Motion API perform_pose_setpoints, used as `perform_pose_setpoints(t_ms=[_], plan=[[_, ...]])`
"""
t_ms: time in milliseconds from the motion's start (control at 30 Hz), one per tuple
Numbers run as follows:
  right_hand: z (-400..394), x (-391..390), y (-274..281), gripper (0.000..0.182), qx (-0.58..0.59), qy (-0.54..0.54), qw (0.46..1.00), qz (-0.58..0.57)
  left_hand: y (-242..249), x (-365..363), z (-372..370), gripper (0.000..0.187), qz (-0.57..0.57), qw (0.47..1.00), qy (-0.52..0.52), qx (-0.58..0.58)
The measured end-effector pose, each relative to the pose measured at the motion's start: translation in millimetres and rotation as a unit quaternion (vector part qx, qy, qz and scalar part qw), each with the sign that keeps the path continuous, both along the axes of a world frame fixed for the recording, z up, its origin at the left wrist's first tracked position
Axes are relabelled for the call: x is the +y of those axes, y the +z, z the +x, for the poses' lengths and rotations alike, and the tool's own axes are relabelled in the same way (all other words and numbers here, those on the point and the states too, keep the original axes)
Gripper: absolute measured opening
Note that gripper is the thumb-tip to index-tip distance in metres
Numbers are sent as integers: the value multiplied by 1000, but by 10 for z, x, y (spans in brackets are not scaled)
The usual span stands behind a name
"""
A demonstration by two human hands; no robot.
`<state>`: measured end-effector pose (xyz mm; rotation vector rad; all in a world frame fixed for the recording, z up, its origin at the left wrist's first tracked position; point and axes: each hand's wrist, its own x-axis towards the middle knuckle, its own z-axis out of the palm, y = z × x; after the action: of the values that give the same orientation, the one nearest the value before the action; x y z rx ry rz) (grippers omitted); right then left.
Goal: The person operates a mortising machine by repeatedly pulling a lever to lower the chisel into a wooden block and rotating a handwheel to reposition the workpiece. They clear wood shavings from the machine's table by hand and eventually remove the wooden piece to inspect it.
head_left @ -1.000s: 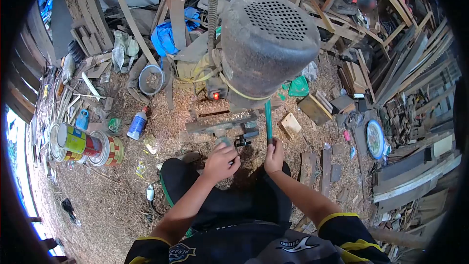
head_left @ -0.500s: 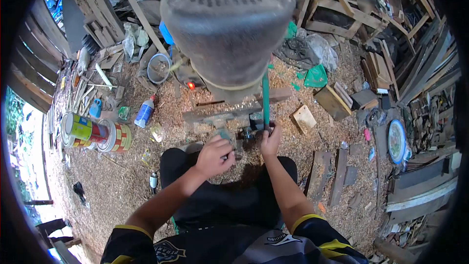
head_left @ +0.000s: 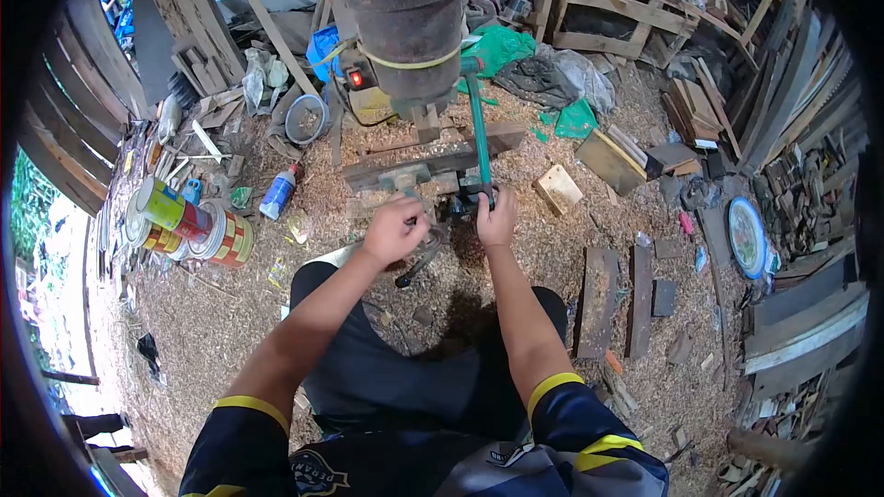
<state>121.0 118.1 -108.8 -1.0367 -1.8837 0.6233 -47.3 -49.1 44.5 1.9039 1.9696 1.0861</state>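
In front of me stands a drill-press-like machine with a dusty dark motor housing (head_left: 398, 23) and a lit red switch. A long green lever (head_left: 480, 133) slopes down from its right side. My right hand (head_left: 498, 218) is closed round the lever's dark lower end. My left hand (head_left: 396, 230) is curled at a metal crank (head_left: 422, 264), whose black knob points down toward my knees; the fingers partly hide what they grip. Beyond both hands, a long wooden piece (head_left: 433, 158) lies across the machine's clamp, under the square tool head.
Wood shavings cover the ground. To the left are stacked paint cans (head_left: 221, 235), a blue-and-white bottle (head_left: 278, 193) and a bucket (head_left: 305, 120). On the right lie a light wood block (head_left: 558, 190), loose boards (head_left: 599, 304) and a round blue-rimmed tray (head_left: 747, 237).
My view has shifted back from the machine, so the motor housing looks smaller. My left hand has moved up and leftward, and the crank's knob now shows below it. My right hand stays on the lever.
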Motion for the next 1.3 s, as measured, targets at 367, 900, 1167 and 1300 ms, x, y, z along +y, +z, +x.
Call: perform_pose_setpoints(t_ms=[367, 900, 1167, 1300], plan=[[860, -403, 2196, 67, -29, 174, 984, 27, -173, -26, -19, 16, 29, 997, 51, -57], [-63, 446, 5290, 68, 254, 310, 909, -113, -466, -178, -43, 20, 67, 981, 137, -117], [-323, 577, 5251, 107, 182, 344, 917, -84, -550, -158, -13, 20, 85, 965, 247, -15], [-682, 753, 5000, 89, 263, 273, 925, 32, 152, -260, 124, 24, 168, 941, 294, 23]])
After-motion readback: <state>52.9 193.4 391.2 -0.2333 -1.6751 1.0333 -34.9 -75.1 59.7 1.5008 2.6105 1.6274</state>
